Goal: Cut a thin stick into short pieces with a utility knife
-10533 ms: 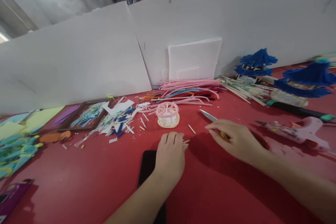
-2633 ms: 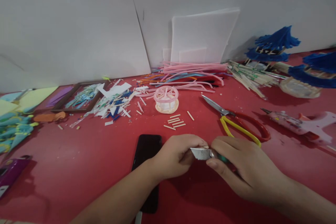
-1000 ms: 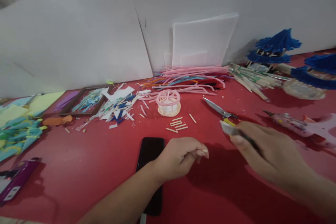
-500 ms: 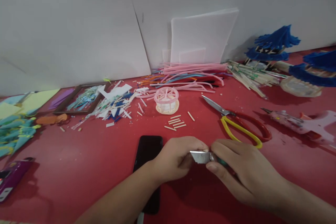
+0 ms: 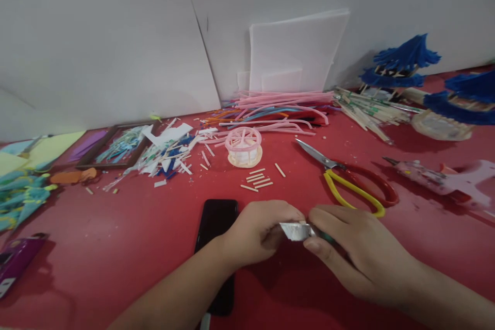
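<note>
My right hand is closed around the green handle of a craft knife, its broad blade pointing left. Beside the blade, my left hand is pinched, thumb and fingers meeting right by the knife. A pale speck shows at its fingertips, but what it grips is mostly hidden. Beyond the hands lie several short wooden sticks on the red table. Behind them stands a small round model with a pink spoked ring on top and a pale base. A black phone lies partly under my left forearm.
Scissors with red and yellow handles and a pink glue gun lie to the right. Blue-roofed models stand at the back right. Pink strips, scraps and a brown frame line the back. A purple device is at left.
The view has shifted very slightly. Both hands and the knife hold nearly the same pose, and nothing on the table has visibly moved.
</note>
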Tool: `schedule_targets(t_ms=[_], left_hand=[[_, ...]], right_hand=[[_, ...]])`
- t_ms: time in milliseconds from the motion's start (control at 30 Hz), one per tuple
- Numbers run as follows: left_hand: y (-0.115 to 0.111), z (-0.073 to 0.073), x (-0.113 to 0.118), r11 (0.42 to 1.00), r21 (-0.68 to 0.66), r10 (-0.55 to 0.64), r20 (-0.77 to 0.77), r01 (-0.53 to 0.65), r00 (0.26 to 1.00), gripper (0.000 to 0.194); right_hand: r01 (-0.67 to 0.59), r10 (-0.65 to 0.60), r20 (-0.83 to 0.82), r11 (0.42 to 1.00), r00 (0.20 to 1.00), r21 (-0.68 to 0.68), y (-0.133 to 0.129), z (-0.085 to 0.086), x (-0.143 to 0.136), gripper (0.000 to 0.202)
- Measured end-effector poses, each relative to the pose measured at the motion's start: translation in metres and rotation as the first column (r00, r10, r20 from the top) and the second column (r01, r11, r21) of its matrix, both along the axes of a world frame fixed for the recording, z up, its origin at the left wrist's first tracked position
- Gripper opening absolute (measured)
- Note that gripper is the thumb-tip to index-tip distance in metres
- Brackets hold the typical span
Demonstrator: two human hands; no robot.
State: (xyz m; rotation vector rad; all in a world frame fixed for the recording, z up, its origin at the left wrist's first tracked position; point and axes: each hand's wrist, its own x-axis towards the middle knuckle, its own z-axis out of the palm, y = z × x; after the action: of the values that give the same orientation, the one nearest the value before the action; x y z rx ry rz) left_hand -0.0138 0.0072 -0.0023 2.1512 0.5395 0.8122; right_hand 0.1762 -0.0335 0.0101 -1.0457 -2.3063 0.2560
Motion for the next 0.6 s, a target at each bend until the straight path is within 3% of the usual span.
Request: schedule_targets(t_ms=[133, 267, 333, 400, 467, 533, 600], left_hand=[[-0.002, 0.000, 0.001, 0.998, 0.043, 0.046, 0.043, -0.048, 0.998, 0.021], [-0.008, 0.002, 0.004, 0.997, 0.007, -0.075, 0.069, 0.075, 0.995, 0.025], [-0.008, 0.002, 0.005, 0.996, -0.047, -0.075, 0.008, 0.075, 0.997, 0.024], [-0.005, 0.001, 0.005, 0.996, -0.092, -0.011, -0.087, 0.003, 0.996, 0.024], [-0.002, 0.001, 0.005, 0.991, -0.121, 0.038, -0.160, -0.058, 0.986, 0.021], [-0.001, 0.002, 0.005, 0.988, -0.132, 0.050, -0.216, -0.080, 0.975, 0.018], [-0.001, 0.004, 0.005, 0.988, -0.133, 0.041, -0.257, -0.077, 0.966, 0.019]], right_hand=[[0.083, -0.084, 0.022, 0.994, 0.996, 0.066, 0.008, -0.003, 0.007, 0.037], [0.377, -0.381, 0.037, 0.922, 0.924, 0.082, 0.024, -0.005, 0.030, 0.037], [0.428, -0.435, 0.031, 0.894, 0.900, 0.134, 0.028, -0.005, 0.038, 0.036], [0.324, -0.329, -0.010, 0.923, 0.944, 0.208, 0.027, -0.004, 0.036, 0.030], [0.138, -0.134, -0.034, 0.954, 0.990, 0.265, 0.022, -0.004, 0.028, 0.022], [-0.015, 0.024, -0.027, 0.959, 0.999, 0.282, 0.017, -0.004, 0.018, 0.014], [-0.086, 0.096, -0.023, 0.960, 0.995, 0.267, 0.014, -0.006, 0.012, 0.013]])
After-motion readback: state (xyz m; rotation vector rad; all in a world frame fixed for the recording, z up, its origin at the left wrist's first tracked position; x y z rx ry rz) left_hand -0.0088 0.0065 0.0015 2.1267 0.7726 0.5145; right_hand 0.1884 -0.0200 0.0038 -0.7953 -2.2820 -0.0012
